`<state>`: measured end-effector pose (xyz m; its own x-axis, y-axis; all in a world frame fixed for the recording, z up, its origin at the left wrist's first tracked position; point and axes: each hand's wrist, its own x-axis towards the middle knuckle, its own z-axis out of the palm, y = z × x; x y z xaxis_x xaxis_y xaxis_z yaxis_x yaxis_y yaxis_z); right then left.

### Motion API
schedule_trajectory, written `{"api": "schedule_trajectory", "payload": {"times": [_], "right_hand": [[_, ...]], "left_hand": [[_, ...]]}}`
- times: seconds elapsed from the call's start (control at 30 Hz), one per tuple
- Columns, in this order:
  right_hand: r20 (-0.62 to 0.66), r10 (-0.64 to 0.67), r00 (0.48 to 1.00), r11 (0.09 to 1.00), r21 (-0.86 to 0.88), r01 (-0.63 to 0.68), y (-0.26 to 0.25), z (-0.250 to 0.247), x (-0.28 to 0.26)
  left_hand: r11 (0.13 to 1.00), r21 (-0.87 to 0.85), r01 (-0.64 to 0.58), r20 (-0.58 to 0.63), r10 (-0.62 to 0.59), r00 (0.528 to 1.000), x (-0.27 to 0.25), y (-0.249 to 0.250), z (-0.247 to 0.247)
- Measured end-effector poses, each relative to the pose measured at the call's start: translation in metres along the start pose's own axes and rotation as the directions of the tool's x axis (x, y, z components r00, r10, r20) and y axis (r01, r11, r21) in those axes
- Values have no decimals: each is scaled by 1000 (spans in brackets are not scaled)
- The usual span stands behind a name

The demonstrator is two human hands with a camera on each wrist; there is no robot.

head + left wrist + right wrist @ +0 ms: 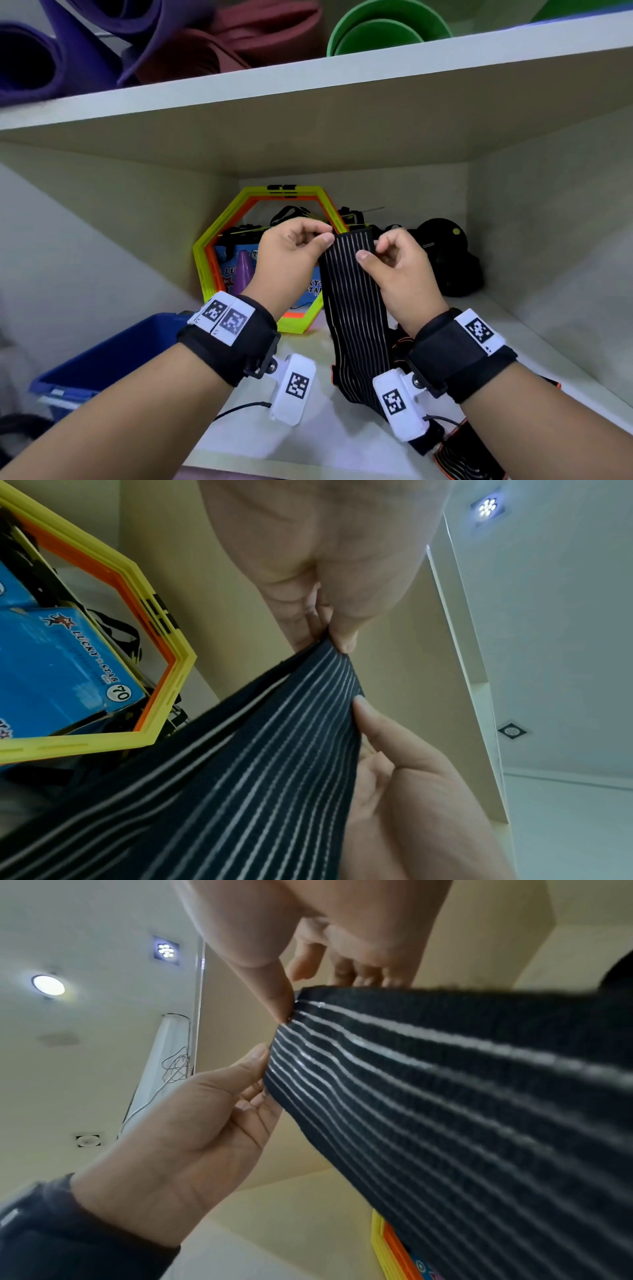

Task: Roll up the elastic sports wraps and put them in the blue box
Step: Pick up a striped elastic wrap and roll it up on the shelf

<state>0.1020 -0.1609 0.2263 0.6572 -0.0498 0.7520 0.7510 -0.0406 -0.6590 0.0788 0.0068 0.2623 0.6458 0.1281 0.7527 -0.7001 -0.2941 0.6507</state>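
Note:
A black elastic wrap with thin white stripes (356, 301) hangs from both hands down to the shelf floor. My left hand (322, 237) pinches its top left corner and my right hand (372, 250) pinches the top right edge, so the end is stretched flat between them. In the left wrist view the left thumb (342, 639) presses the wrap (257, 764) at its corner. In the right wrist view the right thumb (274, 999) meets the wrap (445, 1096) at its end. The blue box (102, 356) stands at the lower left, its inside hidden.
More wraps with orange edging (459, 460) lie at the bottom right of the shelf floor. Yellow and orange hexagon rings (205, 267) lean at the back with a blue carton (61, 664) behind them. Black gear (445, 246) sits back right. An upper shelf board (308, 78) hangs overhead.

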Motion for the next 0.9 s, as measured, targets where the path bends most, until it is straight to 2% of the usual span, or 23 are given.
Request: {"api": "schedule_trajectory", "payload": {"times": [0.13, 0.23, 0.3, 0.4, 0.53, 0.63, 0.73, 0.9], "right_hand": [[69, -67, 995, 998, 4, 67, -8, 8, 1], [-41, -48, 998, 999, 1, 48, -11, 15, 1], [-119, -27, 993, 1000, -6, 26, -12, 18, 6], [-149, 15, 989, 999, 38, -9, -18, 24, 14], [-154, 8, 988, 997, 73, 3, -25, 32, 22], [-103, 19, 994, 996, 94, -9, -17, 33, 15], [-19, 68, 998, 996, 63, -66, 0, 37, -3], [-56, 92, 994, 996, -1, -92, 13, 40, -11]], "left_hand": [[1000, -25, 9, 6, -9, 1000, 0, 6, -1], [981, -153, 120, 104, -104, 989, -9, 7, 0], [985, -135, 109, 202, -80, 976, -16, 5, 1], [987, -125, 96, 305, -54, 951, -25, 4, 4], [963, -220, 158, 283, -92, 955, -21, 7, 3], [952, -248, 180, 245, -118, 962, -14, 9, -3], [955, -215, 206, 235, -154, 960, -11, 6, -9], [954, -125, 272, 318, -221, 922, -21, -15, -8]]}}
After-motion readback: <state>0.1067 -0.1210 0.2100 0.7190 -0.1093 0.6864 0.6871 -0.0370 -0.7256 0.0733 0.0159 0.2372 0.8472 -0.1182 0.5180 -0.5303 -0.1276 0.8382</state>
